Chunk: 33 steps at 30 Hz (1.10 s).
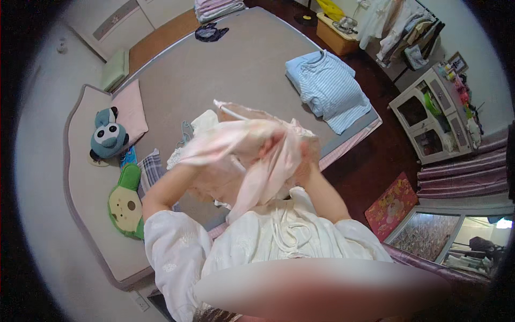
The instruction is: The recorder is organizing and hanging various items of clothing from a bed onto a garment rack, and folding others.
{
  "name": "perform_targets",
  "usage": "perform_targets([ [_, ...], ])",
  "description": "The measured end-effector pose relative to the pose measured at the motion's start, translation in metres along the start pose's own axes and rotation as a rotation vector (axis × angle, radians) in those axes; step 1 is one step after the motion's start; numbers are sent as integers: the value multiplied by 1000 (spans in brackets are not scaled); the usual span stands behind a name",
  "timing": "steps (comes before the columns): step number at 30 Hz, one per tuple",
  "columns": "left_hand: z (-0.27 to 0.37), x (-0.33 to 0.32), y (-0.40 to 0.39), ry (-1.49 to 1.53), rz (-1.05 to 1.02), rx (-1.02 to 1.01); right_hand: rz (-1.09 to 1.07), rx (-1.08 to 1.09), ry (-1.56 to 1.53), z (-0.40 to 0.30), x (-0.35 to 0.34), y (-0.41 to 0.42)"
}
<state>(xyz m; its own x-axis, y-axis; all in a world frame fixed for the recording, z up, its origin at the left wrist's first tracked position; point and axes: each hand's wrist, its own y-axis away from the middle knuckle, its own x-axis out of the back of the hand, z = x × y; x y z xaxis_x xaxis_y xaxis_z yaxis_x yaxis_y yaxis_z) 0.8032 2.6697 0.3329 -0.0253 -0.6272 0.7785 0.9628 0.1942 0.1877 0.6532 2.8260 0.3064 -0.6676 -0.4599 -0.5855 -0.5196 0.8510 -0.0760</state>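
Note:
A thin pale pink and white garment, blurred by motion, hangs bunched between my hands above the near part of the bed. My left forearm runs under the cloth; the fingers of my left hand show in its folds, closed on it. At the garment's right side, my right hand grips the fabric, its fingers blurred. Behind the garment lie white cloth and a light blue cord or strap. Folds hide much of both hands.
Folded blue striped clothing lies on the bed, a black plastic bag at its far edge. Along the headboard are a pink pillow, a blue plush toy and an avocado cushion. A cabinet stands right.

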Motion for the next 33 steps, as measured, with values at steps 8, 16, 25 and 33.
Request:
perform_targets([
  [8, -36, -35, 48, -122, 220, 34, -19, -545, 255, -10, 88, 88],
  [16, -18, -23, 66, 340, 288, 94, 636, -47, 277, -89, 127, 125],
  [25, 5, -9, 50, 402, 494, -194, 1193, -268, 1844, -74, 180, 109],
  [33, 39, 14, 24, 698, 390, 165, 455, 432, 2009, -45, 44, 75],
])
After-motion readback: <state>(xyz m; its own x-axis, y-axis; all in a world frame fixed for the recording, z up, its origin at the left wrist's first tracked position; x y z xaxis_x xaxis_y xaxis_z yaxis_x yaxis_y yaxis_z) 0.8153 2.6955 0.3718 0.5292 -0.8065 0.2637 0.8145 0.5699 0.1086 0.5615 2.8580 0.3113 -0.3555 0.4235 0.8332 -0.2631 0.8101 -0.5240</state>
